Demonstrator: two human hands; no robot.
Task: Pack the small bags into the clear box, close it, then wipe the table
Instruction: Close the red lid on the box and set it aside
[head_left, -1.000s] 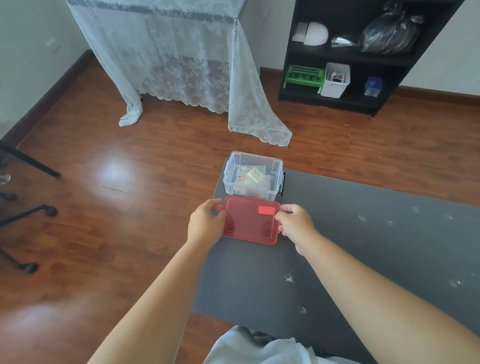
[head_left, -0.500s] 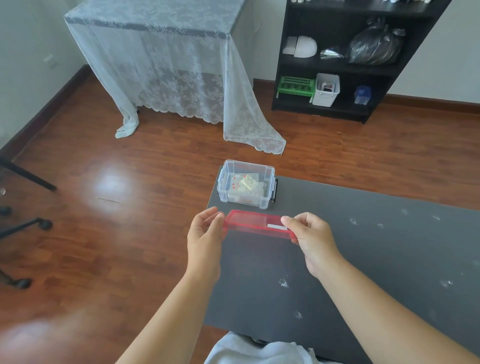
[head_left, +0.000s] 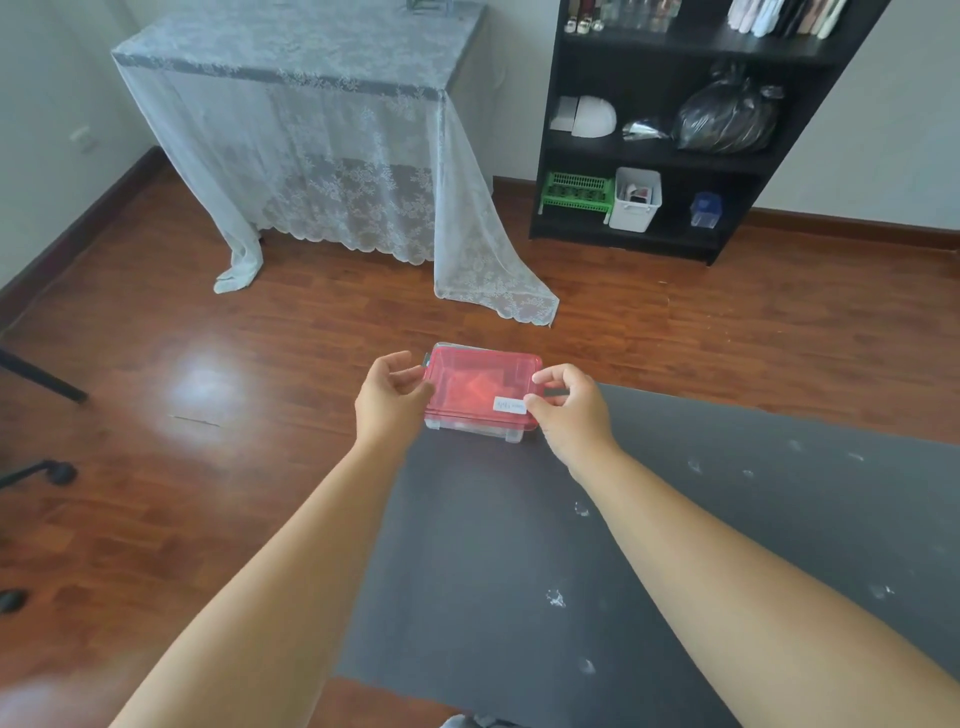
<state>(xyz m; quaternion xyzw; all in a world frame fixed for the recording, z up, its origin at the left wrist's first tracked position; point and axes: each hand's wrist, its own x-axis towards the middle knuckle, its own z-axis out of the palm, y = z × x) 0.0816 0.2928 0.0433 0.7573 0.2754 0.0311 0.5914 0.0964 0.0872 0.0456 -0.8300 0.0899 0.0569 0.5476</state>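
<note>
Red lid seated on the clear box, both hands at its short ends

On the near stretch of the dark grey matte table top (head_left: 519, 571), scattered whitish smudges (head_left: 556, 598) await the wipe; the surface looks flat and slightly grippy. At its far corner the left hand (head_left: 389, 400) and right hand (head_left: 569, 410) pinch the short ends of the translucent red plastic lid (head_left: 480, 387), fingers curled partly closed around its edges, thumbs on top. The lid lies on the small clear plastic box (head_left: 470, 427); the bags inside show only as a pale blur. Box and lid seem light, stiff and smooth, so pressing down at the end latches looks best, as it could slide off the near table edge. Beyond lie glossy wooden floor (head_left: 311, 338), a lace-draped table (head_left: 311, 130) and a black shelf unit (head_left: 649, 130).
</note>
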